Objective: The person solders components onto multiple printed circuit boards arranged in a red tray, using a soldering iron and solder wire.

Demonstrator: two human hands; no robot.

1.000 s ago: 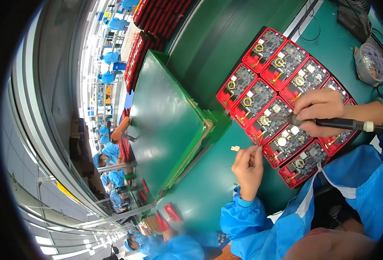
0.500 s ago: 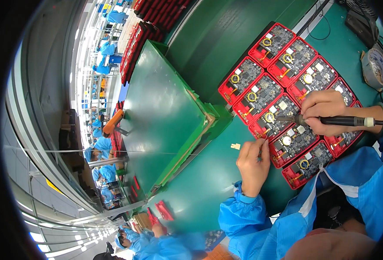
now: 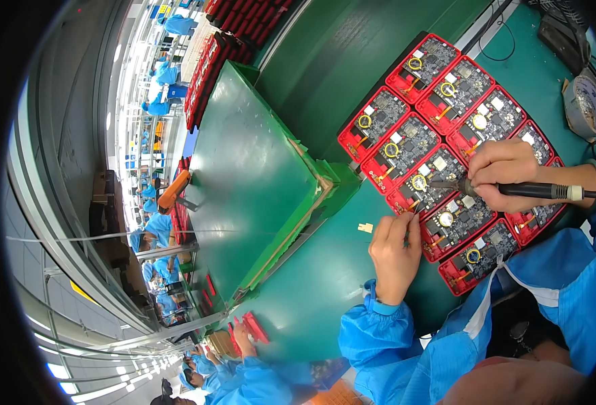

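While my right hand grips a soldering iron, its tip over a circuit board in a red case, my left hand sits at that case's lower corner, thumb and fingertips drawn together; whether they pinch anything I cannot tell. A small cream piece shows just beside them.

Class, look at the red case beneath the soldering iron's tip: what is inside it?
Inside the red case sit a dark circuit board, a white square component and a round yellow-rimmed part. The soldering iron hides a strip of the board; anything beneath the board is covered.
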